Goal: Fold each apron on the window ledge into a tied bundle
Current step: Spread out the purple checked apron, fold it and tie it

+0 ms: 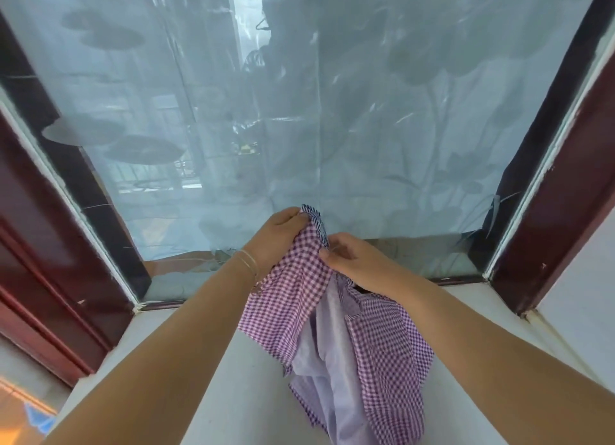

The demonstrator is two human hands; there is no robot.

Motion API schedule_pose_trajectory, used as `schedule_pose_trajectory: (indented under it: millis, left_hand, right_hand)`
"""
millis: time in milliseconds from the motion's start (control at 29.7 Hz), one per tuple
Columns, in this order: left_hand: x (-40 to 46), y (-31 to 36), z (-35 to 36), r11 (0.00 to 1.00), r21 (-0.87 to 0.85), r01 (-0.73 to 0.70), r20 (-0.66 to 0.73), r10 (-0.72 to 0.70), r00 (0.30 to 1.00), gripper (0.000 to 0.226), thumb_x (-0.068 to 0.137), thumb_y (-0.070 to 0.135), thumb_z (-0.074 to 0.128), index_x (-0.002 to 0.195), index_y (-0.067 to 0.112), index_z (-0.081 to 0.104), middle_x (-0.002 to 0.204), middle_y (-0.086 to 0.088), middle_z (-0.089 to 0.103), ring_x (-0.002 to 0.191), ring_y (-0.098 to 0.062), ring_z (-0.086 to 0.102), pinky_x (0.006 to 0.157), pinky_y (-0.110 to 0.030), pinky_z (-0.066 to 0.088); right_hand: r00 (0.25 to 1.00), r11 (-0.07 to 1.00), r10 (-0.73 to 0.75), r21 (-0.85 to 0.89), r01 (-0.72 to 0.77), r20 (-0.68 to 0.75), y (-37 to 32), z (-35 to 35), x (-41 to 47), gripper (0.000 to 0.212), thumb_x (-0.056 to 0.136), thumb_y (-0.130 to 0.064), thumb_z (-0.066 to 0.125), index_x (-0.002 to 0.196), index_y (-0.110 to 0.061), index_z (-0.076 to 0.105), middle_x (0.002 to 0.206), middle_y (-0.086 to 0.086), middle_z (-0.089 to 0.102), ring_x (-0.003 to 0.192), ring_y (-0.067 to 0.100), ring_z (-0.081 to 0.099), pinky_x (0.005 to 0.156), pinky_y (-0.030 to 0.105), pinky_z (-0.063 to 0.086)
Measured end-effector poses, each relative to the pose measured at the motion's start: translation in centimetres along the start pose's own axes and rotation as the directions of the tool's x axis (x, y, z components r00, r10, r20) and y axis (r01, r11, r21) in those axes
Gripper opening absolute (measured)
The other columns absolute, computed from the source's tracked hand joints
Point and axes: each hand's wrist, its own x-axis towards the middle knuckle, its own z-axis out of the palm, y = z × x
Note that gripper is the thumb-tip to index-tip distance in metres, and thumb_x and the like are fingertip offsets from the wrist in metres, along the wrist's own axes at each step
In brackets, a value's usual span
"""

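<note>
Hanging limp above the ledge (pixel 206 371), the apron (pixel 336 328) looks light, soft and floppy. Left hand (pixel 278 236) and right hand (pixel 357 260) each pinch its top edge; hems or straps seem the surest holds.

This looks like a room in a home, at a window. Just beyond the left hand (pixel 278 236) a thin pale blue curtain (pixel 299 111) with a leaf pattern hangs over the glass, and light comes through it. On both sides of the hands stands a dark red-brown wooden window frame (pixel 545 238), with chipped paint on its edges. Under the hands lies a plain white window ledge (pixel 186 354). The checked purple apron (pixel 382 354) which the hands hold is also a household thing.
</note>
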Motion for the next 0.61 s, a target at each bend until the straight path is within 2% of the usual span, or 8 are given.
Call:
schedule_pose_trajectory:
  millis: [101, 202, 303, 403, 437, 504, 571, 605]
  left_hand:
    - [0.6, -0.4, -0.7, 1.0, -0.014, 0.018, -0.135, -0.02, 0.991, 0.023, 0.094, 0.029, 0.056, 0.076, 0.016, 0.055, 0.077, -0.011, 0.053, 0.075, -0.023, 0.051, 0.073, -0.039, 0.042]
    - [0.8, -1.0, -1.1, 0.996, -0.081, 0.036, -0.228, -0.054, 0.972, 0.024, 0.09, 0.017, 0.06, 0.066, 0.017, 0.055, 0.069, -0.002, 0.057, 0.069, -0.019, 0.054, 0.068, -0.032, 0.045]
    - [0.5, -0.7, -1.1, 0.975, -0.224, 0.01, -0.115, -0.036, 0.993, 0.019, 0.09, 0.001, 0.052, 0.078, 0.01, 0.064, 0.094, -0.004, 0.071, 0.086, -0.021, 0.064, 0.081, -0.033, 0.053]
    - [0.2, 0.0, -1.0, 0.928, -0.373, 0.019, 0.013, -0.015, 1.0, 0.021, 0.092, 0.002, 0.049, 0.071, 0.004, 0.052, 0.072, -0.006, 0.066, 0.072, -0.022, 0.06, 0.066, -0.024, 0.054]
    - [0.2, 0.2, -0.9, 0.946, -0.324, 0.024, 0.037, -0.012, 0.999, 0.021, 0.095, 0.01, 0.05, 0.075, 0.005, 0.053, 0.069, -0.003, 0.062, 0.07, -0.019, 0.057, 0.062, -0.021, 0.052]
    - [0.6, 0.8, -0.7, 0.999, -0.031, 0.021, 0.125, -0.017, 0.992, 0.036, 0.091, 0.044, 0.051, 0.102, 0.011, 0.058, 0.091, 0.0, 0.066, 0.086, -0.015, 0.061, 0.077, -0.025, 0.053]
    - [0.6, 2.1, -0.1, 0.951, 0.298, -0.078, 0.273, -0.006, 0.962, 0.059, 0.077, 0.063, 0.046, 0.123, 0.028, 0.053, 0.113, 0.008, 0.062, 0.101, -0.005, 0.058, 0.089, -0.025, 0.047]
    - [0.5, 2.9, 0.4, 0.905, 0.394, -0.158, 0.355, 0.008, 0.935, 0.056, 0.074, 0.064, 0.047, 0.12, 0.032, 0.056, 0.11, 0.014, 0.062, 0.098, 0.002, 0.056, 0.086, -0.02, 0.044]
  right_hand:
    - [0.999, 0.994, 0.016, -0.108, -0.021, -0.047, 0.0, -1.0, 0.5, 0.044, 0.092, -0.051, 0.047, 0.096, -0.01, 0.063, 0.071, -0.006, 0.056, 0.061, 0.007, 0.051, 0.069, 0.025, 0.045]
    - [0.999, 0.997, 0.03, -0.066, -0.032, -0.024, -0.3, -1.9, 0.3, 0.035, 0.094, -0.046, 0.049, 0.096, -0.015, 0.065, 0.066, -0.011, 0.053, 0.055, 0.001, 0.046, 0.06, 0.018, 0.039]
    - [0.998, 0.995, 0.051, -0.089, -0.049, 0.02, -1.0, -3.2, 0.1, 0.027, 0.093, -0.043, 0.055, 0.092, -0.019, 0.067, 0.055, -0.016, 0.055, 0.047, -0.007, 0.046, 0.055, 0.014, 0.036]
    - [0.996, 0.993, 0.041, 0.107, -0.048, 0.074, -1.4, -5.2, -0.3, 0.023, 0.091, -0.038, 0.06, 0.075, -0.023, 0.065, 0.043, -0.011, 0.047, 0.04, 0.005, 0.04, 0.053, 0.017, 0.035]
    - [0.996, 0.98, 0.02, 0.195, -0.037, 0.091, -1.4, -6.0, -0.5, 0.023, 0.091, -0.035, 0.06, 0.074, -0.02, 0.065, 0.046, -0.009, 0.043, 0.043, 0.009, 0.036, 0.053, 0.018, 0.034]
    - [0.992, 0.964, -0.021, 0.267, -0.013, 0.123, -1.5, -7.3, -0.9, 0.022, 0.092, -0.031, 0.061, 0.077, -0.016, 0.067, 0.048, -0.005, 0.039, 0.046, 0.011, 0.03, 0.051, 0.019, 0.032]
    - [0.988, 0.97, -0.041, 0.243, 0.003, 0.152, -1.9, -7.8, -1.2, 0.022, 0.092, -0.03, 0.06, 0.08, -0.013, 0.067, 0.049, -0.005, 0.038, 0.045, 0.01, 0.03, 0.049, 0.019, 0.03]
    - [0.985, 0.972, -0.048, 0.236, 0.008, 0.163, -2.1, -7.9, -1.2, 0.022, 0.092, -0.03, 0.06, 0.08, -0.012, 0.067, 0.049, -0.005, 0.038, 0.045, 0.01, 0.03, 0.048, 0.019, 0.03]
